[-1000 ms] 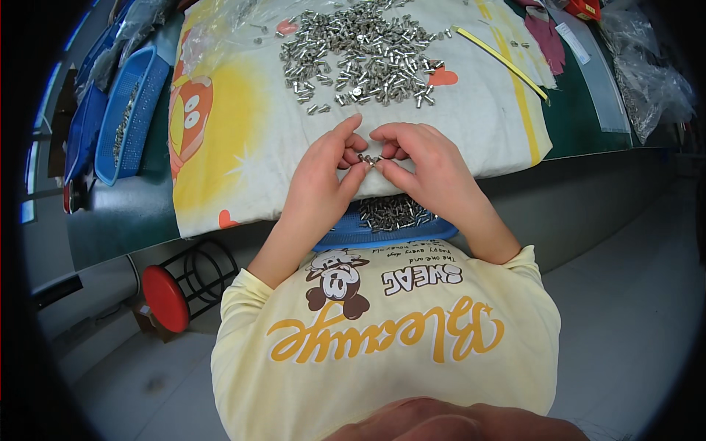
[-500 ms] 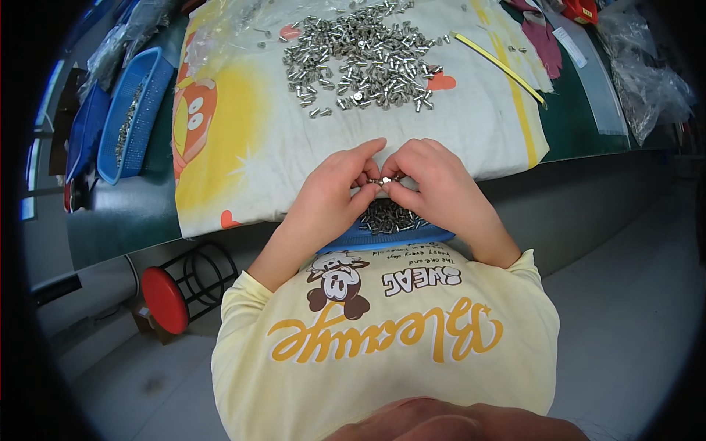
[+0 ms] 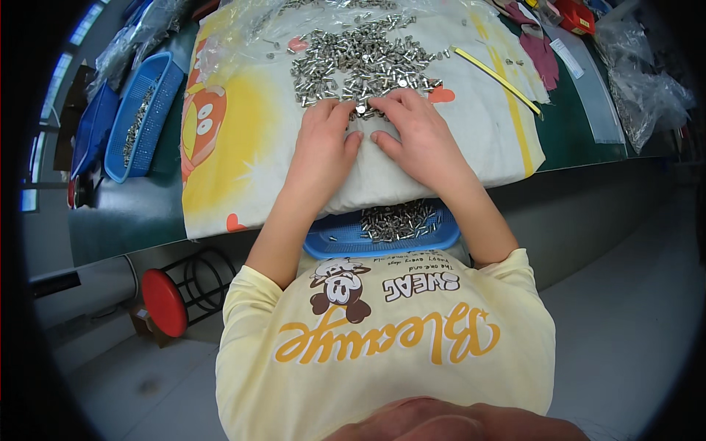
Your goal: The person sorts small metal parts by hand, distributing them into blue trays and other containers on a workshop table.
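Observation:
A heap of small silver metal fasteners (image 3: 368,59), with round heads and short shanks, lies on the pale printed cloth (image 3: 471,147). My left hand (image 3: 327,140) rests at the near edge of this heap, thumb held away from the fingers. Beside it, my right hand (image 3: 415,132) also reaches that edge with its thumb apart and index finger stretched toward the parts. Some fingertips are hidden among the fasteners. Below the table edge, against my shirt, a blue plastic basket (image 3: 331,242) holds many similar fasteners (image 3: 397,220).
Another blue basket (image 3: 116,158) with metal parts stands at the left, beside a darker blue tray (image 3: 92,136). A yellow strip (image 3: 496,81) lies on the cloth to the right. Clear plastic bags (image 3: 643,81) sit farther right. On the floor is a red stool (image 3: 163,301).
Both hands have moved forward, from above the lap basket to the near edge of the heap. Their fingers, pinched together on small fasteners before, are now apart. More of the basket shows.

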Demonstrator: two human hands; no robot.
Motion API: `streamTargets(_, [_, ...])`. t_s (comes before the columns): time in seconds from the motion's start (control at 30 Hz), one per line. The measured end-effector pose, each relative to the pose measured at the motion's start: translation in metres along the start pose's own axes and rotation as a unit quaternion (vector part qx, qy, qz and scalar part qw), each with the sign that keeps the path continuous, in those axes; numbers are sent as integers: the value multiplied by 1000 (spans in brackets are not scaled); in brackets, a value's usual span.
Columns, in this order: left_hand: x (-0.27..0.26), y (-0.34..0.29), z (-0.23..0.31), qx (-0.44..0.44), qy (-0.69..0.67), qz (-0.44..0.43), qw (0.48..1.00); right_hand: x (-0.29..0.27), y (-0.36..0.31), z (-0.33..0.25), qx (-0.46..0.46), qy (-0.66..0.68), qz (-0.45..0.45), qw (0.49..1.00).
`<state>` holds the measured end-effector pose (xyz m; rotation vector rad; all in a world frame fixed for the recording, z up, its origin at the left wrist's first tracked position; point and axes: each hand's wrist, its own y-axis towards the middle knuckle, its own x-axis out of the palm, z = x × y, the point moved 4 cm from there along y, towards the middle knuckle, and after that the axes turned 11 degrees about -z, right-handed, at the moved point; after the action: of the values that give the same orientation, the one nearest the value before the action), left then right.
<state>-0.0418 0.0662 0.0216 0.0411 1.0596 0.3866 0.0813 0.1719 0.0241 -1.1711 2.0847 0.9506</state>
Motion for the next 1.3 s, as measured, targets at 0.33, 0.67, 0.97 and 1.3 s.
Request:
streamTargets(0.33, [2,-22,16,29,-141,-79,986,-2,-26,-1,3,36,-57,998])
streamTargets(0.67, [5,-28,16,47,-106,-38,993,-1,-28,-8,-12,25,-25,999])
streamTargets(0.97, [1,-34,17,18,-128,-13,992,-3,-32,-10,-1,35,-19,999])
streamTargets(1.3, [-1,-34,12,43,-107,-43,992,-10,-37,-2,18,1,-40,999])
